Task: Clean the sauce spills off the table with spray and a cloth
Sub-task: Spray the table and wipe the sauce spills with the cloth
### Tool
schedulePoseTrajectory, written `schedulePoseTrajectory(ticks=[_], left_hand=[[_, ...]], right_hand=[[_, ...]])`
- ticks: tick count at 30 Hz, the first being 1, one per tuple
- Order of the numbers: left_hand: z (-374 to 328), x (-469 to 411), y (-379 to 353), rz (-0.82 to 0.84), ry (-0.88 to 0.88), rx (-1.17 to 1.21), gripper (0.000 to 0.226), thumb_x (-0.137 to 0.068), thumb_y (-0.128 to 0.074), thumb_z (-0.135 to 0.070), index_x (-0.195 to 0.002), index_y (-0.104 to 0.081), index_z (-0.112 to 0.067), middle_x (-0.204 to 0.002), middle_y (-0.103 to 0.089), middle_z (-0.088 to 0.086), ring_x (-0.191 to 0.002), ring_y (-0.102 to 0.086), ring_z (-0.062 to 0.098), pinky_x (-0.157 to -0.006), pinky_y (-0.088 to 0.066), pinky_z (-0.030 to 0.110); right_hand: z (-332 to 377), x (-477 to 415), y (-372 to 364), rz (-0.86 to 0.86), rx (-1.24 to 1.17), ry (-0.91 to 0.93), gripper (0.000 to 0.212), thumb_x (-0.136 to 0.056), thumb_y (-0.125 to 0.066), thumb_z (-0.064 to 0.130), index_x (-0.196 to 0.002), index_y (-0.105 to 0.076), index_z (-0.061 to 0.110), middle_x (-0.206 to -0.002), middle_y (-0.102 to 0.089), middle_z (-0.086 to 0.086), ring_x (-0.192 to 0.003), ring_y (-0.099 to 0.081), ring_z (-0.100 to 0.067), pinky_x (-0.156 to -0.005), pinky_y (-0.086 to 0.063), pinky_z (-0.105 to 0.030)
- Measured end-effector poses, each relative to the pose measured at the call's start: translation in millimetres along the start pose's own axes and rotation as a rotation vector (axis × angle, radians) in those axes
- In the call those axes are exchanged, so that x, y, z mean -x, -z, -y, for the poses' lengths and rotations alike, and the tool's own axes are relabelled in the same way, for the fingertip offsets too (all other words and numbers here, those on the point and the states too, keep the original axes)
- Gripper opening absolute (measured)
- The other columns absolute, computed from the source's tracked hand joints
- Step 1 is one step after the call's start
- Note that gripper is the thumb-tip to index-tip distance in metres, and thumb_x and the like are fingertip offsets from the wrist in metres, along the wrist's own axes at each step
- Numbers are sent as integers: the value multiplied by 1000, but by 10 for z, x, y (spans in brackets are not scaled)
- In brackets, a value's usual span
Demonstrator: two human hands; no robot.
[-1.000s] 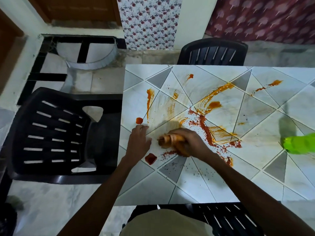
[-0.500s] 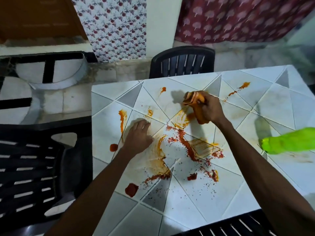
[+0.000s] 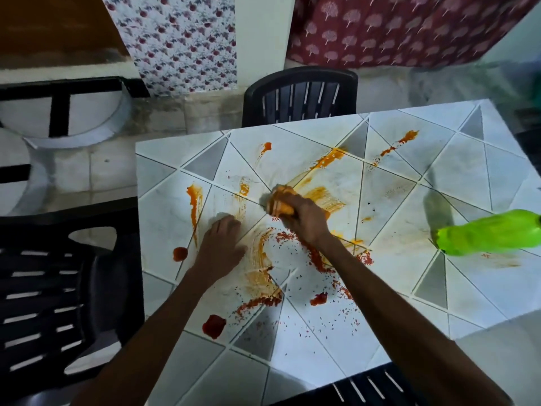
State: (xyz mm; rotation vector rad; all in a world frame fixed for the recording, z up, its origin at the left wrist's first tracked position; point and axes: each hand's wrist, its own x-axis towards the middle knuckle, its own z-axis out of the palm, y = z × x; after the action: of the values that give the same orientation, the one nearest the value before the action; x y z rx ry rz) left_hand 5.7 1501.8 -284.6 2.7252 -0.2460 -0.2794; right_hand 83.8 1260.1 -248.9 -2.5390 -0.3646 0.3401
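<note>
My right hand [image 3: 306, 216] grips a bunched, orange-stained cloth [image 3: 279, 200] and presses it on the tiled table [image 3: 468, 288] near its middle. Flat on the tabletop to the left lies my left hand [image 3: 221, 246], fingers straight. Orange sauce streaks [image 3: 329, 159] run across the far half, and a vertical one [image 3: 194, 206] sits near the left edge. Red blobs [image 3: 214, 326] and smeared red grains [image 3: 317, 259] lie on the near half. A bright green spray bottle [image 3: 491, 232] stands at the right, blurred, its head out of the frame.
A black plastic chair [image 3: 301, 96] stands at the table's far side, another [image 3: 58, 288] at the left, and a third [image 3: 371, 388] at the near edge below me. Patterned curtains hang on the wall behind.
My right hand has drawn the cloth back from the far middle of the table toward the centre, smearing orange sauce. My left hand has stayed flat on the table.
</note>
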Motion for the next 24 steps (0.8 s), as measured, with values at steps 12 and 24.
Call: schedulePoseTrajectory(ticks=[12, 24], left_hand=[[88, 766, -56, 34, 38, 11, 68, -77, -78, -30, -133, -53, -1, -137, -52, 21, -130, -47, 39, -104, -45, 52], [-47, 717, 111, 16, 112, 63, 56, -88, -61, -27, -138, -48, -7, -144, -45, 13, -136, -37, 31, -112, -33, 43]], right_hand=[[516, 1218, -690, 180, 68, 210, 55, -90, -68, 17, -142, -55, 33, -153, -49, 2, -139, -43, -36, -112, -39, -53], [387, 688, 225, 97, -305, -20, 30, -98, -58, 9, -127, -62, 11, -107, -66, -3, -94, -58, -19, -74, -41, -25]])
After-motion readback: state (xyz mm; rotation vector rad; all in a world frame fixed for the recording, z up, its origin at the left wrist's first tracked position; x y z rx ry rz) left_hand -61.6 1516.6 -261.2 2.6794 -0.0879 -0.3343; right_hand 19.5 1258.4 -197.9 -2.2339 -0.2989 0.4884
